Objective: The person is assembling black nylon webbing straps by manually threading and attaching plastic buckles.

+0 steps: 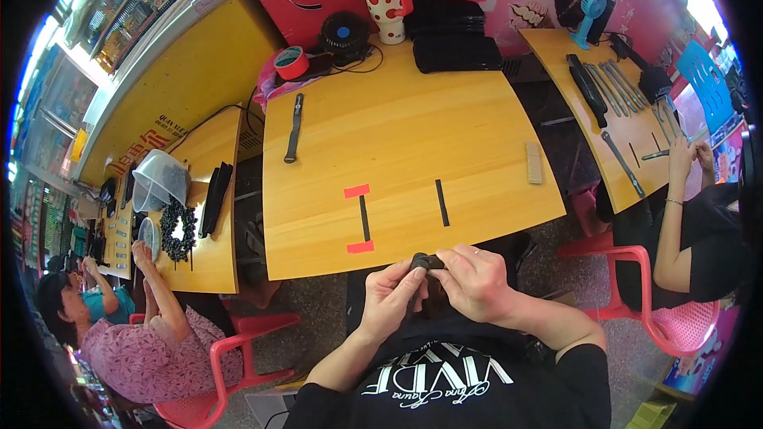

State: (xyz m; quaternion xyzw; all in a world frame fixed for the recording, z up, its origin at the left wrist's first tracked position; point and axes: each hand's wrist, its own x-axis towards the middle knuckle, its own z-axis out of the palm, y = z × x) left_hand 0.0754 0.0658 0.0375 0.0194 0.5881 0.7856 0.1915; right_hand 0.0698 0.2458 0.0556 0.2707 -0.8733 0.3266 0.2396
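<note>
Just past the near edge of the yellow table [381, 135], my left hand [385, 300] and my right hand [478, 282] meet around a dark strap [424, 261]. The strap looks bent or rolled between my fingertips, and my fingers cover much of it. Both hands are closed on it, the left thumb lying along one side and the right fingers pinching the other end. Another dark strap [294, 129] lies at the table's left. In front of my hands are a black strip [365, 218] with red tape [360, 247] at its ends and a second black strip [442, 203].
A beige strip [533, 163] lies near the right edge. At the back stand a spotted tumbler [385, 4], a black fan [344, 34], a red tape roll [292, 63] and stacked black pouches [457, 53]. People work at side tables on both sides.
</note>
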